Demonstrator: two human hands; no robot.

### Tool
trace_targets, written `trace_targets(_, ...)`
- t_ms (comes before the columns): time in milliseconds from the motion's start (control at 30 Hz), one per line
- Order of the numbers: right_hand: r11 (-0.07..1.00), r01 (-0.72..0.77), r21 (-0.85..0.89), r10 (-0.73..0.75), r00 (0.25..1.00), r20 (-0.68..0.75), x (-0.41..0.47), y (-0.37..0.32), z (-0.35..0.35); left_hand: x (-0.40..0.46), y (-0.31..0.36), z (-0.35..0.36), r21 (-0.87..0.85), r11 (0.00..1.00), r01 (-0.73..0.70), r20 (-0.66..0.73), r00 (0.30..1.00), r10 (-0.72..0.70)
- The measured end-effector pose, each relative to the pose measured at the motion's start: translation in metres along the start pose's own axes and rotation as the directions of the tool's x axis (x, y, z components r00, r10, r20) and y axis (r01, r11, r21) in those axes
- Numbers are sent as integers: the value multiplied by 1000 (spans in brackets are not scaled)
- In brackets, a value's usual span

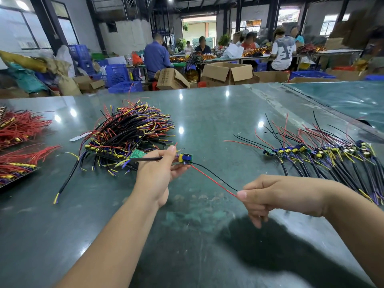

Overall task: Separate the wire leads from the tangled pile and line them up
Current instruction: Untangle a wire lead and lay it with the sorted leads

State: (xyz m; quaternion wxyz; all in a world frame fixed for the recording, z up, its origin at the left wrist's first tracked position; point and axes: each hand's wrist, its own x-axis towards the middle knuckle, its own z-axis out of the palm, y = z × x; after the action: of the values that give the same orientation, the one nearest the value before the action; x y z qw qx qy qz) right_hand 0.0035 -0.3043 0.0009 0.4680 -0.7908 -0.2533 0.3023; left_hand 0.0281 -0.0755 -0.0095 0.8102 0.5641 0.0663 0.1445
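Left hand [158, 175] fingers grip a small circuit board [185, 158] above the tabletop [207, 121]. Right hand [268, 194] fingers pinch the far ends of its red and black leads [216, 180], stretched taut between both hands. The tangled pile [128, 134] lies beyond the left fingers; the lined-up row [324, 154] lies beyond the right.

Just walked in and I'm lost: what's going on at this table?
A person is sorting wired circuit boards. The left hand holds one small board, while the right hand pinches its red and black leads taut. A tangled pile lies on the left; a lined-up row lies on the right.
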Motion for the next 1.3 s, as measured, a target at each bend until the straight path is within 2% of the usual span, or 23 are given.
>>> trace_targets(133,992,18,125,-19,1000,8,-5,4,-14,-4,-1,2,-26,998,58,31,998,-57)
trace_targets(200,984,17,177,-28,998,58,-6,6,-19,-5,-2,5,-57,995,80,55,995,-77)
trace_targets(267,981,-11,194,-14,992,129,-7,8,-21,-7,-4,8,-71,993,90,80,993,-85)
trace_targets(333,986,-32,162,10,990,138,-8,8,-21,-9,-6,9,-73,993,89,91,992,-82)
trace_targets(367,988,-37,147,22,994,103,-8,8,-23,-9,-6,9,-78,993,84,86,993,-78)
trace_targets(433,984,-10,179,24,997,-78,-7,7,-25,-6,-5,7,-95,993,71,59,996,-66)
trace_targets(533,928,123,352,44,902,-431,0,1,-25,-4,-3,4,-131,990,52,11,999,-51)
trace_targets(600,873,173,456,93,858,-505,4,-3,-24,-3,-3,3,-160,986,47,-23,998,-52)
trace_targets(633,856,149,495,118,875,-469,4,-5,-23,-3,-4,3,-177,983,50,-41,998,-58)
trace_targets(700,853,16,522,158,945,-286,3,-5,-18,-3,-5,3,-219,974,66,-63,995,-82)
trace_targets(800,877,-147,457,190,981,-48,4,-4,-6,-2,-7,3,-284,955,89,-78,990,-115)
trace_targets(867,884,-158,439,170,985,11,2,-5,-4,-3,-7,3,-324,942,90,-95,987,-127)
trace_targets(1033,936,-59,348,5,988,154,-3,-12,7,-9,-6,6,-377,922,87,-85,988,-128)
trace_targets(1100,968,-31,249,24,999,31,7,-10,25,-14,-9,11,-378,919,116,-42,989,-142)
trace_targets(1133,982,0,191,23,993,-115,16,-10,33,-17,-11,14,-369,921,129,-17,989,-146)
trace_targets(1167,988,54,145,-7,952,-305,26,-8,40,-21,-13,17,-354,924,142,10,989,-148)
trace_targets(1233,968,206,141,-73,773,-631,41,-10,48,-29,-18,25,-312,935,166,68,986,-152)
trace_targets(1267,945,272,182,-69,708,-703,44,-11,49,-34,-19,27,-291,939,180,100,982,-158)
trace_targets(1300,920,317,229,-52,680,-732,46,-12,48,-37,-20,29,-272,942,199,136,977,-167)
